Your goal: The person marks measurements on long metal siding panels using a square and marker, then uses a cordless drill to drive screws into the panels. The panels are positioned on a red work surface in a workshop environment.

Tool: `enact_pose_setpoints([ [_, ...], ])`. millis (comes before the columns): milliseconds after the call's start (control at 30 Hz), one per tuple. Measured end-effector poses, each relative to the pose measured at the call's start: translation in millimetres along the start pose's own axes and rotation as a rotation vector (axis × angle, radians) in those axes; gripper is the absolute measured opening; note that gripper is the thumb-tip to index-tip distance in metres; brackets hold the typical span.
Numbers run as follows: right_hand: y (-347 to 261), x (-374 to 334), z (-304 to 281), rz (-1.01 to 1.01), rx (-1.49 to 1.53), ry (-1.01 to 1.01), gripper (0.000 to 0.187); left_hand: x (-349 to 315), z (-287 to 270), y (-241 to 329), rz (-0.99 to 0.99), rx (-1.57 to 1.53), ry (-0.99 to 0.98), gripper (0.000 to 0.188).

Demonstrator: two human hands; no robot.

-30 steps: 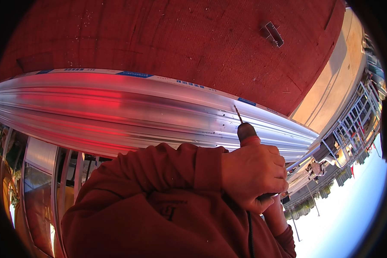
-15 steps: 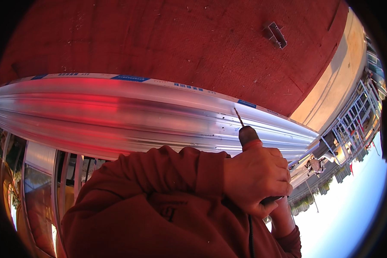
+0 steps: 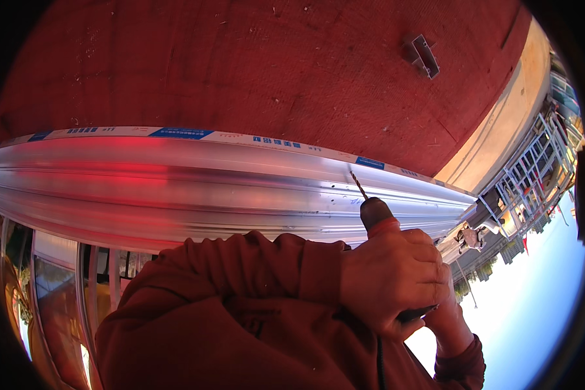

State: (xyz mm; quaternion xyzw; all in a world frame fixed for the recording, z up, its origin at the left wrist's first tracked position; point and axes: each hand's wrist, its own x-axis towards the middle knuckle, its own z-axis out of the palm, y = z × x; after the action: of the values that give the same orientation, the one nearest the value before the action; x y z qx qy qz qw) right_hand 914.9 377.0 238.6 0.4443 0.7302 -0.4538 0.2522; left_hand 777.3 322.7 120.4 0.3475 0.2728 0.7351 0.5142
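My left hand [image 3: 396, 279] is closed round a dark power drill [image 3: 376, 213], whose front end and black rear part show beyond my fingers. A twisted drill bit [image 3: 359, 185] points away from me, its tip at the far strip of the long silvery metal profiles [image 3: 253, 188]. Whether the tip touches the metal I cannot tell. Small dark holes or marks dot the profiles just left of the bit. My right hand [image 3: 443, 318] comes up behind the left one at the drill; only its wrist side shows, and its fingers are hidden.
Beyond the profiles lies a red board surface [image 3: 240, 65] with a short cut piece of hollow profile [image 3: 426, 57] on it. Printed tape [image 3: 182, 133] runs along the profiles' far edge. Metal frames [image 3: 533, 162] stand at the right, and glazed panels [image 3: 55, 286] at the lower left.
The profiles sit slightly lower in the view. My hands and the drill have shifted a little down and right, and more of my right forearm shows. The bit remains near the same strip.
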Motion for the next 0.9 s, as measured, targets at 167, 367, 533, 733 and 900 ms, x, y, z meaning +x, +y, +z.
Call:
enact_pose_setpoints([
  [167,13,-7,19,-0.037,0.049,0.038,0.028,-8,5,-3,0.034,-0.025,-0.005,0.032],
  [367,7,-3,20,-0.037,0.125,0.063,0.031,-14,3,-6,0.046,-0.014,-0.096,0.038],
  [533,5,-7,18,0.061,0.05,0.01,0.037,-15,-3,-6,0.081,-0.003,-0.13,0.04],
  [733,6,-9,20,0.084,0.06,-0.013,0.039,-16,-3,-6,0.087,-0.006,-0.128,0.039],
  [900,7,-12,24,0.064,0.068,-0.005,0.04,-16,-6,-4,0.095,-0.023,-0.105,0.041],
])
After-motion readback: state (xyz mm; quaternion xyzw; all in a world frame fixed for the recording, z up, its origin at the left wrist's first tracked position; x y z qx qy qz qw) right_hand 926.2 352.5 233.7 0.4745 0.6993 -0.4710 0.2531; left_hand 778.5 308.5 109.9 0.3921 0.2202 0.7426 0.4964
